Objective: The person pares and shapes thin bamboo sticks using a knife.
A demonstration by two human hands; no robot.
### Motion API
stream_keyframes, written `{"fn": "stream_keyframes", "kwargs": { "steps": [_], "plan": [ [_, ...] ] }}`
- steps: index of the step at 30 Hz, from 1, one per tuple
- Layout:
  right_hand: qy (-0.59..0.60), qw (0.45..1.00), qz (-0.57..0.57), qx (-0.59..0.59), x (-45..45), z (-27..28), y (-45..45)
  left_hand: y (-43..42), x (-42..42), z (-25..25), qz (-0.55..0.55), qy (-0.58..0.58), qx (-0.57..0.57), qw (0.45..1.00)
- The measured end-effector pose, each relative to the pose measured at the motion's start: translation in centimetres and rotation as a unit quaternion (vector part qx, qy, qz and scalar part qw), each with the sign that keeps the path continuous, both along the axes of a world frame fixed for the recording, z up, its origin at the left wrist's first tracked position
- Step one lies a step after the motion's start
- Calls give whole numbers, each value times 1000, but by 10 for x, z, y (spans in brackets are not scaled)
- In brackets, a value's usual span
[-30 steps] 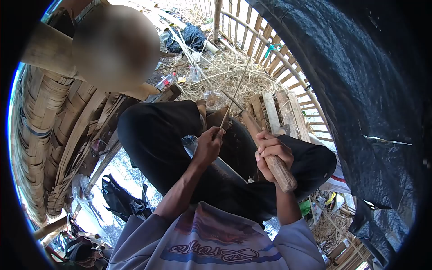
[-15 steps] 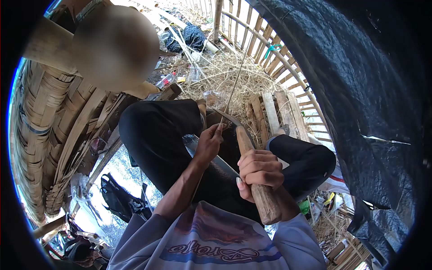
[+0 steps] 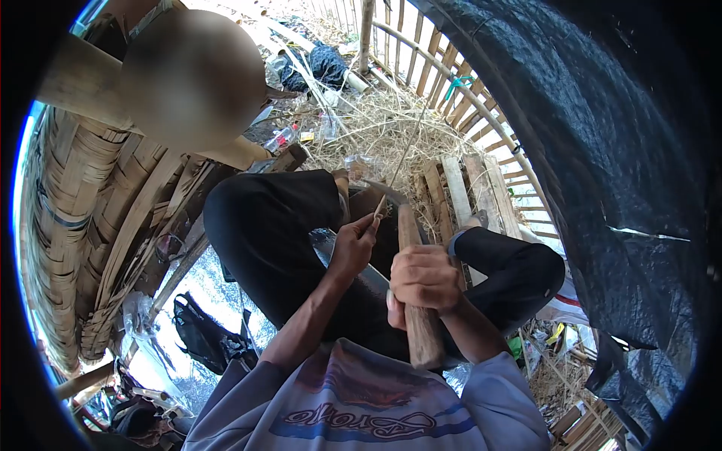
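Knife [image 3: 408, 225], clasped in right hand [image 3: 426, 278]; thin strip [image 3: 380, 207], pinched in left hand [image 3: 353, 248]; paring, I judge, next needing steady angle.

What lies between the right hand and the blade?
The upper stretch of the wooden handle lies between the right hand and the blade, outside the grip; the head view shows it.

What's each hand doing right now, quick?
Left hand: closed, pinching a thin, tan, wood-like strip.
Right hand: closed around the thick, round, brown wooden handle of a dark, curved metal blade.
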State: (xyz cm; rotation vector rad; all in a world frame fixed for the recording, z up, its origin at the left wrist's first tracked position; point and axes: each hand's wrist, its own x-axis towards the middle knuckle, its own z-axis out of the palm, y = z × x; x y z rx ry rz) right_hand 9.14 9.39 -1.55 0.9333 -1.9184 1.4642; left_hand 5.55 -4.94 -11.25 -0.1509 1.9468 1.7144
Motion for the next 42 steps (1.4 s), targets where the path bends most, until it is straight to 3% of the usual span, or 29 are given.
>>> {"fn": "stream_keyframes", "kwargs": {
  "steps": [6,20,23,26,28,30,32,34,42],
  "plan": [
    [12,997,13,-74,-10,-15,0,4,-5,8,47,2,-20,999],
    [33,997,69,13,-2,-25,-6,-1,-6,10,33,19,-25,999],
    [62,994,53,74,-7,-31,-2,0,-2,8,13,14,-7,1000],
    [27,990,-3,139,-27,-52,23,4,15,4,-39,68,82,993],
    [25,994,-21,102,-25,-43,29,3,14,-15,-42,3,34,999],
    [32,997,-21,66,-10,-26,24,6,4,-2,-28,24,22,999],
    [17,999,23,42,6,-11,15,5,-7,25,-28,-29,-14,999],
    [27,999,42,22,15,-8,7,5,-7,20,2,-20,8,1000],
    [22,998,9,58,0,-21,17,7,2,15,-3,-44,13,999]
  ]
}}
